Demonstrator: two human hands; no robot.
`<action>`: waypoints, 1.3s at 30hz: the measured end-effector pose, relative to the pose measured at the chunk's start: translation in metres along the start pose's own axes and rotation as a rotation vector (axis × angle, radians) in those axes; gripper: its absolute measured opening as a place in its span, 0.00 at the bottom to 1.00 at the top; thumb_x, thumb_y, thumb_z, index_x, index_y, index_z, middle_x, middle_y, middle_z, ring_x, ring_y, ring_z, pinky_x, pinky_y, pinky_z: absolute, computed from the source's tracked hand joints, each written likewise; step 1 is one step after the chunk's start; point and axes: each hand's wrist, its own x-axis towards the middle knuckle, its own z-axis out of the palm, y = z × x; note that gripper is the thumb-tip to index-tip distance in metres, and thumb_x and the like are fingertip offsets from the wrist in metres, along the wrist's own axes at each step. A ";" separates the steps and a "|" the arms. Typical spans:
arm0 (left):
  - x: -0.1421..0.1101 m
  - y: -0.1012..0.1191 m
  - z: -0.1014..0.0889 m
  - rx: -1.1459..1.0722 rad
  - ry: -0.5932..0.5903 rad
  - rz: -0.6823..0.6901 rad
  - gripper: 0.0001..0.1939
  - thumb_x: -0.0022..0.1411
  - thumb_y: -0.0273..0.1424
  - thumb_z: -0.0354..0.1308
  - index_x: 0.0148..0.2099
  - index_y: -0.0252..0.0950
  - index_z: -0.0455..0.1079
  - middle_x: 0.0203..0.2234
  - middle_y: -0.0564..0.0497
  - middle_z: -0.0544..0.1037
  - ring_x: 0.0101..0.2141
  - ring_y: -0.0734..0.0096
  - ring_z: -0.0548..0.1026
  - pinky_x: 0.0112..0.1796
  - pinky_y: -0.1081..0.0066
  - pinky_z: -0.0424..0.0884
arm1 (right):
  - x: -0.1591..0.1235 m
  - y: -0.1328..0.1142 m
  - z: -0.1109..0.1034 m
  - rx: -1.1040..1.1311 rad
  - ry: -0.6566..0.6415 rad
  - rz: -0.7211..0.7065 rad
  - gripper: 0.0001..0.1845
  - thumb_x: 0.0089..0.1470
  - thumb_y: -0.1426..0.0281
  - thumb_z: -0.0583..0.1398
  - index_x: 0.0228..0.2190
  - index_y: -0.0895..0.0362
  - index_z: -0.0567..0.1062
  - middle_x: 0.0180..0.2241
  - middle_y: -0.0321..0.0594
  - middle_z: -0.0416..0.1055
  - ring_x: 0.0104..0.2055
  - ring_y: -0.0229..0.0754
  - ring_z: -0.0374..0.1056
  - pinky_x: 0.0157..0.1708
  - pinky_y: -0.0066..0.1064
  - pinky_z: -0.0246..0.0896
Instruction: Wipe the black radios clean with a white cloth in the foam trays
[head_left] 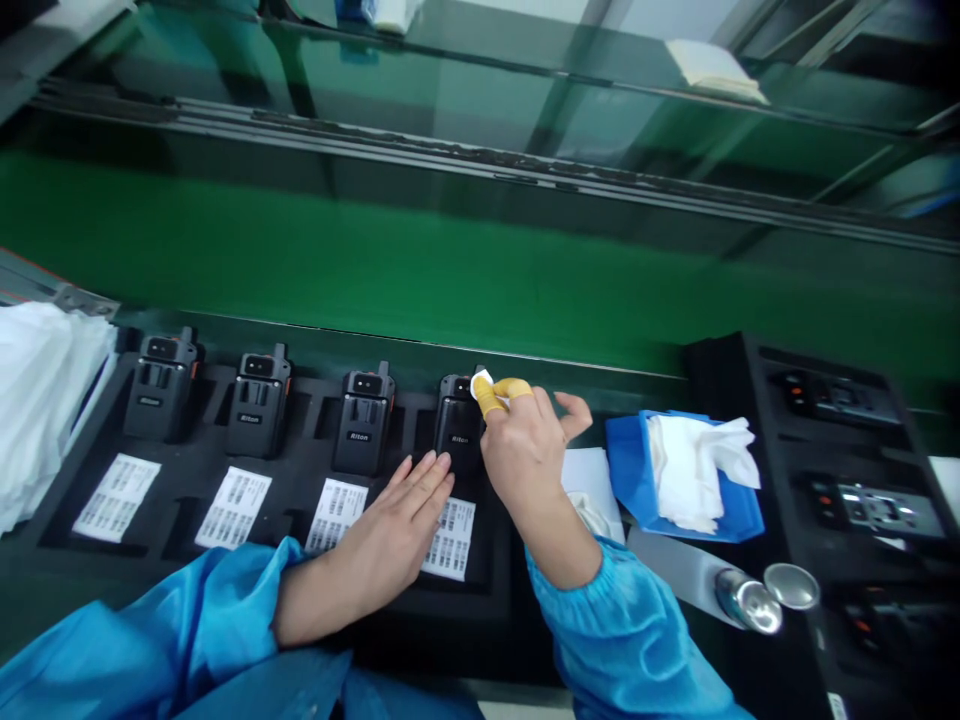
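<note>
Right hand presses a white wipe to the 4th Riton device

The right hand, with yellow finger covers on 2 of its fingers, pinches a small white wipe against the top right of the 4th Riton device, counting from the left. The left hand grasps nothing that shows: it is laid out flat, fingers straight and together, their tips close to the lower end of that same device; whether they touch it, I cannot tell. The wrist and fingers reach over the nearest label sheets.

The 4th device lies in the rightmost place of a black tray, its antenna end away from the person. 3 more black devices lie in a row to its left, and below each of the 4 is a white label sheet printed with barcodes.

Right of the tray, a blue bin holds crumpled white cloths. Nearer the person is a metal can with a round metal disc just beside it. At the far right, another black tray bears dark devices. White bags are stacked at the left edge, and a green surface stretches beyond everything
</note>
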 end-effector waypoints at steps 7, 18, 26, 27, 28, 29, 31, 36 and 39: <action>0.000 0.001 0.000 0.035 0.019 0.024 0.25 0.61 0.19 0.45 0.60 0.25 0.56 0.60 0.33 0.59 0.62 0.54 0.53 0.57 0.52 0.60 | -0.011 0.018 -0.004 -0.091 0.022 0.048 0.16 0.49 0.82 0.51 0.21 0.56 0.73 0.26 0.39 0.67 0.33 0.41 0.57 0.46 0.42 0.38; 0.001 0.003 0.001 0.092 0.006 0.026 0.23 0.62 0.21 0.44 0.59 0.22 0.57 0.60 0.32 0.59 0.62 0.52 0.54 0.57 0.53 0.61 | -0.010 0.024 0.004 -0.055 0.064 -0.137 0.16 0.51 0.80 0.53 0.19 0.56 0.73 0.28 0.37 0.69 0.34 0.38 0.57 0.48 0.42 0.36; -0.001 0.002 0.001 0.086 0.023 0.028 0.24 0.61 0.21 0.45 0.60 0.24 0.56 0.60 0.33 0.59 0.62 0.53 0.54 0.56 0.53 0.62 | -0.001 0.021 -0.003 -0.045 0.097 -0.079 0.14 0.48 0.82 0.53 0.22 0.56 0.74 0.29 0.38 0.69 0.34 0.40 0.57 0.46 0.41 0.38; -0.001 0.002 0.001 0.078 0.027 0.023 0.24 0.61 0.20 0.45 0.60 0.24 0.56 0.60 0.34 0.59 0.62 0.54 0.54 0.56 0.53 0.62 | 0.003 0.014 -0.003 -0.022 0.093 -0.107 0.14 0.49 0.82 0.53 0.22 0.55 0.74 0.30 0.38 0.70 0.34 0.40 0.57 0.46 0.41 0.38; -0.001 0.002 0.002 0.071 0.029 0.017 0.24 0.61 0.20 0.45 0.60 0.25 0.56 0.60 0.34 0.60 0.62 0.54 0.54 0.56 0.53 0.62 | 0.006 0.008 -0.002 -0.002 0.089 -0.133 0.14 0.49 0.82 0.53 0.22 0.55 0.74 0.31 0.38 0.70 0.34 0.39 0.57 0.46 0.41 0.37; -0.001 0.002 0.002 0.066 0.030 0.013 0.24 0.61 0.20 0.45 0.60 0.25 0.57 0.60 0.34 0.60 0.62 0.55 0.54 0.56 0.53 0.62 | 0.008 0.003 -0.002 0.012 0.083 -0.157 0.14 0.50 0.82 0.53 0.22 0.55 0.74 0.31 0.38 0.70 0.35 0.40 0.57 0.47 0.41 0.37; -0.001 0.002 0.002 0.066 0.030 0.011 0.24 0.61 0.20 0.45 0.60 0.25 0.57 0.60 0.35 0.61 0.62 0.55 0.54 0.56 0.53 0.63 | 0.010 -0.003 0.001 0.022 0.071 -0.172 0.14 0.51 0.81 0.53 0.22 0.55 0.73 0.30 0.37 0.69 0.35 0.40 0.57 0.48 0.42 0.35; 0.000 0.004 -0.001 0.103 0.030 0.024 0.23 0.62 0.20 0.45 0.60 0.25 0.57 0.59 0.35 0.62 0.61 0.54 0.56 0.55 0.54 0.64 | -0.001 0.002 0.003 -0.006 0.071 -0.086 0.16 0.50 0.82 0.53 0.17 0.57 0.70 0.24 0.36 0.65 0.32 0.39 0.56 0.48 0.41 0.36; 0.001 0.005 -0.004 0.115 0.022 0.021 0.23 0.62 0.21 0.45 0.60 0.25 0.57 0.59 0.36 0.62 0.61 0.54 0.56 0.56 0.54 0.64 | -0.010 0.010 0.001 -0.022 0.048 -0.016 0.16 0.51 0.82 0.52 0.17 0.58 0.71 0.24 0.36 0.65 0.31 0.38 0.56 0.46 0.41 0.38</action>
